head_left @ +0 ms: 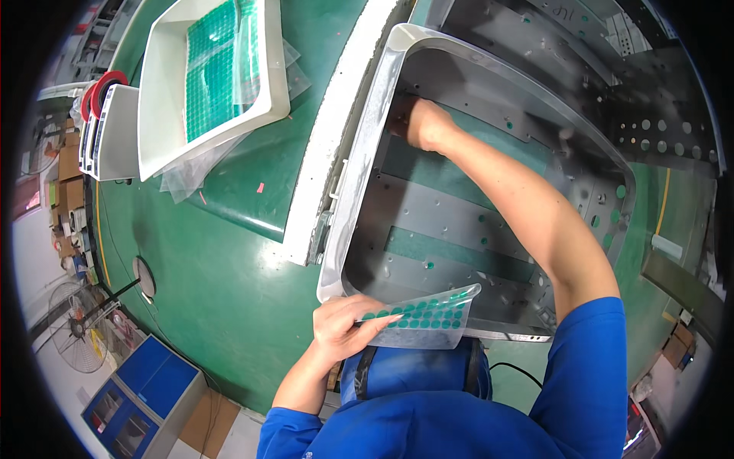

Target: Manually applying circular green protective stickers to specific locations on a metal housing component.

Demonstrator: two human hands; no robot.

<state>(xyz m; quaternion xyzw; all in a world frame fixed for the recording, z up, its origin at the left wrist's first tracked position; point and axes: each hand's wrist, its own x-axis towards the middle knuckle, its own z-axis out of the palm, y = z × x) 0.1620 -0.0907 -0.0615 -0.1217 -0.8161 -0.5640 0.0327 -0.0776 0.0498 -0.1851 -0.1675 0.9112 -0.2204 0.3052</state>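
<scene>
My left hand (345, 327) pinches a clear plastic sheet (432, 336) that carries rows of round green stickers (428, 312). The sheet sticks out to the right of the hand, its far corner curling up, just above the near rim of a large grey metal housing (413, 191). My right arm reaches across the inside of the housing. At its far left inner wall is my right hand (422, 122), with the fingers bent into shadow; what they touch or hold is hidden. Green dots (430, 265) show at several holes in the housing's panels.
Left of the housing, a white tray (153, 130) holds more sheets of green stickers (210, 76) on a green-topped table (237, 183). Beside it stands a white dispenser (115, 134) with red tape rolls (107, 88). A fan (76, 325) and a blue cabinet (145, 386) are at lower left.
</scene>
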